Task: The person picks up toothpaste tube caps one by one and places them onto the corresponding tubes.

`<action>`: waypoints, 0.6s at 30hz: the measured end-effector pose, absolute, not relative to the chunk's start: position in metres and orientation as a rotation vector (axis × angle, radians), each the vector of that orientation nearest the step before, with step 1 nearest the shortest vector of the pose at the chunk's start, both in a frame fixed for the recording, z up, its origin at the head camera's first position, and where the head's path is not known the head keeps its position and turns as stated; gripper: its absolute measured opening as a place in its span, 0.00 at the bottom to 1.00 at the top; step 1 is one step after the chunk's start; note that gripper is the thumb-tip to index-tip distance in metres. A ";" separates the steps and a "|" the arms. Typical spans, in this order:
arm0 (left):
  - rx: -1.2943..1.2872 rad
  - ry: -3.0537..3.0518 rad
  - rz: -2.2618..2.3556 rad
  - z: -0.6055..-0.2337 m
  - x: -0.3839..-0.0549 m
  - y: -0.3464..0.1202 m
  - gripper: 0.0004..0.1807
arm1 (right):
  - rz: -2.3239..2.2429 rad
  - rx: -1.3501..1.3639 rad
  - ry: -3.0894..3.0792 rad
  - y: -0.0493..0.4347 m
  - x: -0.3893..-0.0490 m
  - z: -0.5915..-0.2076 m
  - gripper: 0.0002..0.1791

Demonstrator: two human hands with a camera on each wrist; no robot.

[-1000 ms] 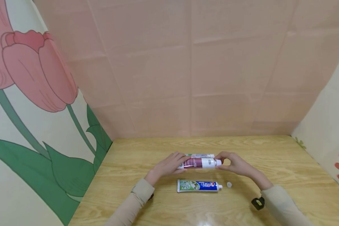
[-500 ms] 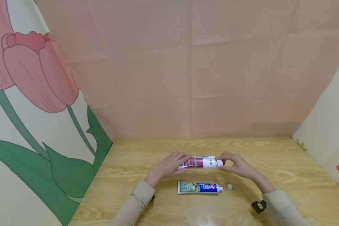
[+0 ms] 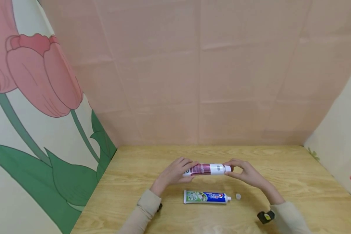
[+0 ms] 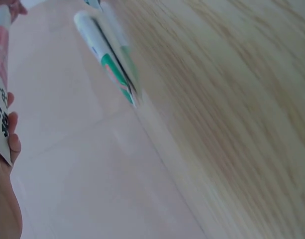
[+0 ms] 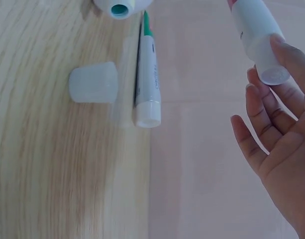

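My left hand (image 3: pixel 172 172) grips the flat end of a pink-and-white toothpaste tube (image 3: pixel 206 169), held level above the table. At the tube's other end, my right hand (image 3: pixel 248 174) pinches its white cap (image 3: pixel 227 168) between thumb and fingers; the cap sits on the tube in the right wrist view. Nearer to me lies a blue-and-green toothpaste tube (image 3: pixel 206 197), its nozzle uncovered and pointing right. A small translucent white cap (image 5: pixel 92 82) rests on the table beyond that nozzle. A white-and-green tube (image 5: pixel 149 74) lies farther back, almost wholly hidden behind the held tube in the head view.
The wooden table (image 3: pixel 140 159) meets a pink cloth backdrop (image 3: pixel 163 81) at its far edge. A tulip-printed panel (image 3: pixel 41 81) stands on the left, and a pale flower-printed panel (image 3: pixel 339 136) on the right.
The head view has tilted slightly, so the table things appear lower. The held tube now covers nearly all of the tube behind it. Both hands keep the same hold, and the cap stays on.
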State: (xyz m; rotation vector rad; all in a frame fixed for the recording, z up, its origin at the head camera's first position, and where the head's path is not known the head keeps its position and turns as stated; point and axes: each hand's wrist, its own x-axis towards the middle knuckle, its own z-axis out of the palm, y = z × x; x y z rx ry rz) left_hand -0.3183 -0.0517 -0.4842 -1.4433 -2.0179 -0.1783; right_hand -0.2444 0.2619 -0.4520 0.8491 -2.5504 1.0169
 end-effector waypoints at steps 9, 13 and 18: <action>-1.385 -1.955 -0.236 -0.480 -0.319 -0.051 0.32 | 1.057 0.845 -2.503 0.271 -0.263 -0.474 0.18; -1.370 -1.957 -0.250 -0.481 -0.318 -0.051 0.34 | 1.097 0.853 -2.494 0.273 -0.266 -0.474 0.18; -1.354 -1.982 -0.272 -0.481 -0.316 -0.051 0.36 | 1.153 0.805 -2.511 0.271 -0.265 -0.471 0.19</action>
